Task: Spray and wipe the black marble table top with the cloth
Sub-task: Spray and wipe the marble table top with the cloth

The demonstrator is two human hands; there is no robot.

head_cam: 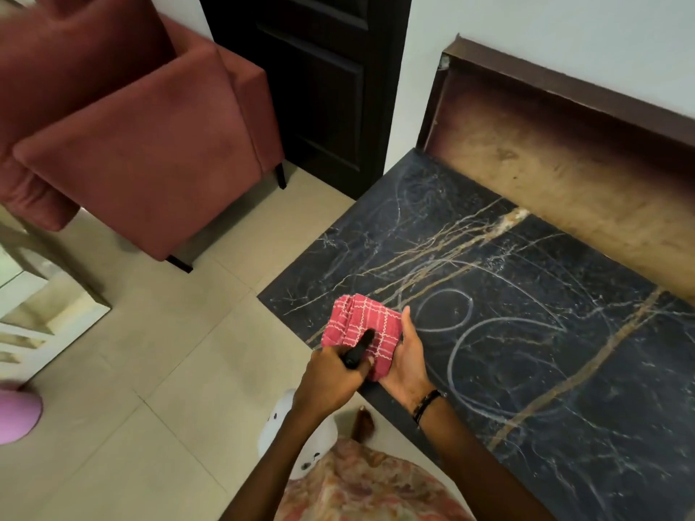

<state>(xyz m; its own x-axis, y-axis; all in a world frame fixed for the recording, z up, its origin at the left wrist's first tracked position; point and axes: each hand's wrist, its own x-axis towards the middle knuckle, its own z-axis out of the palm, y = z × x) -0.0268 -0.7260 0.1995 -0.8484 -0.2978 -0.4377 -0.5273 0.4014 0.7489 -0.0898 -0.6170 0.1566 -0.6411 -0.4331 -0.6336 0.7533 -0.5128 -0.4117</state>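
Note:
The black marble table top [526, 314] with gold veins and pale curved streaks fills the right side of the head view. A folded red checked cloth [361, 325] lies in the palm of my right hand [408, 357], held over the table's near left corner. My left hand [331, 374] grips a black spray nozzle [359, 349] whose tip points at the cloth. The bottle below the nozzle is hidden by my fingers.
A red upholstered armchair [143, 163] stands on the beige tiled floor [169, 351] to the left. A dark door [319, 80] is behind it. A brown wooden back panel [564, 163] rises along the table's far edge against the wall.

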